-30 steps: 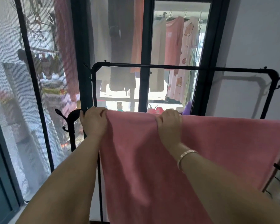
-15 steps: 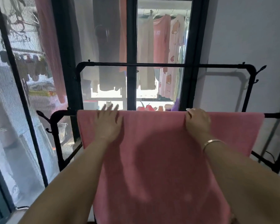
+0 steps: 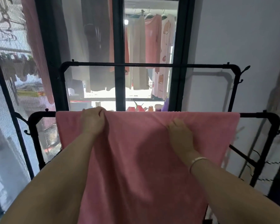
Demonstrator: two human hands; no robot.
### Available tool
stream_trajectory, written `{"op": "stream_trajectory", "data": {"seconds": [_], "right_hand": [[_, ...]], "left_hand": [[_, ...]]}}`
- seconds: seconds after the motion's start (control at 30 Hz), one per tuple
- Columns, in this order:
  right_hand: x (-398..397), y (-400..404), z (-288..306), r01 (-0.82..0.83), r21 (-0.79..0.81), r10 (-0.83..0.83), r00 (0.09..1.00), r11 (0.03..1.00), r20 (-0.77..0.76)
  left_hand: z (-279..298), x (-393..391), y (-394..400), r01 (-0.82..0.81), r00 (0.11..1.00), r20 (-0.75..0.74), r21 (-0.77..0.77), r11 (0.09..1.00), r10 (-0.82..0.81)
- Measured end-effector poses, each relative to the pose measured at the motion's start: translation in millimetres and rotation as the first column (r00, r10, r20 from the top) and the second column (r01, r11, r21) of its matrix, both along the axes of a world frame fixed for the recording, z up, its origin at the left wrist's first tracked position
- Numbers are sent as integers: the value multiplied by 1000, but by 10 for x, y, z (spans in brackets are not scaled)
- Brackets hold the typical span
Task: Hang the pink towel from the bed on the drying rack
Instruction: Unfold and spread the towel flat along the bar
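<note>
The pink towel (image 3: 141, 152) hangs spread over the near top bar of the black drying rack (image 3: 259, 115), its front half falling toward me. My left hand (image 3: 92, 122) curls over the towel's top fold at the bar, left of the middle, fingers gripping the cloth. My right hand (image 3: 180, 135) lies on the towel's front face a little below the bar, fingers bent and pinching the fabric; a bracelet sits on that wrist. The towel's back half is hidden behind the bar.
The rack's far, higher bar (image 3: 145, 65) is bare, with hooks at both ends. Behind it stands a black-framed glass door (image 3: 119, 46) with clothes (image 3: 152, 50) hanging outside. A white wall (image 3: 233, 38) is at the right, a mesh screen (image 3: 10, 78) at the left.
My left hand went from lying flat on the towel to gripping its top fold at the bar. My right hand slid down from the bar and inward on the front face.
</note>
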State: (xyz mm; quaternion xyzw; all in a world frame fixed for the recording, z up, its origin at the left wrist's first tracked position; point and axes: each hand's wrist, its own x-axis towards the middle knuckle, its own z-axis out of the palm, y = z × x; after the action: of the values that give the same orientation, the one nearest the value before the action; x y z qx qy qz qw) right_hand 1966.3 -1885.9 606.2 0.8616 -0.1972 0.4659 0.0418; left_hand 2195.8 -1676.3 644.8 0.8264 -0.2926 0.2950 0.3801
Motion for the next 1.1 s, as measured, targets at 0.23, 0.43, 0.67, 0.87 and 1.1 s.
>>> {"op": "stream_trajectory", "data": {"seconds": [0.23, 0.43, 0.67, 0.87, 1.1], "right_hand": [[-37, -253, 40, -58, 43, 59, 998, 997, -21], [-132, -445, -4, 86, 109, -103, 982, 990, 157], [-237, -808, 38, 150, 125, -149, 989, 981, -15], [-239, -899, 113, 190, 79, -187, 982, 979, -32], [-411, -1167, 192, 215, 48, -209, 972, 975, -110]], "left_hand": [[-143, -571, -617, 61, 964, 226, 316, 947, -137], [-275, -764, -851, 44, 946, 289, 339, 940, -148], [-344, -895, -946, -32, 937, 338, 334, 942, -88], [-396, -1016, -1098, -75, 951, 308, 324, 943, -30], [-360, -956, -1099, -142, 937, 349, 360, 922, 8]]}}
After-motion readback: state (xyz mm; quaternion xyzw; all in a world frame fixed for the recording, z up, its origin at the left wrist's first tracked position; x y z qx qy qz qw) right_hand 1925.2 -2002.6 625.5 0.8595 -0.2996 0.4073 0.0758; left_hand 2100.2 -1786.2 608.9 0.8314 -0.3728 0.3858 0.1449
